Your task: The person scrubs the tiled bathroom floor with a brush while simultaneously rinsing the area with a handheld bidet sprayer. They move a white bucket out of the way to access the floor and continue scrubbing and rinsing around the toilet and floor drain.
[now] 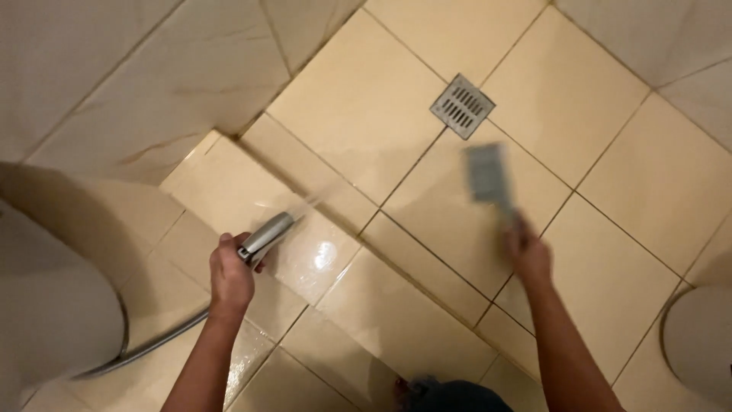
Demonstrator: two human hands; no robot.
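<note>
My left hand (231, 272) grips a silver hand sprayer (267, 235) on a grey hose (152, 345). A thin jet of water streams from its nozzle up and to the right over the beige floor tiles (358, 99). My right hand (528, 252) holds a grey scrubbing brush (486, 173) by its handle. The brush head is blurred and sits over the tiles just below a square metal floor drain (463, 105).
A white toilet bowl (53, 305) fills the left edge. Another white rounded fixture (698, 343) shows at the lower right. Marble-look wall tiles (114, 69) rise at the upper left. A wet glossy patch (324, 255) lies near the sprayer.
</note>
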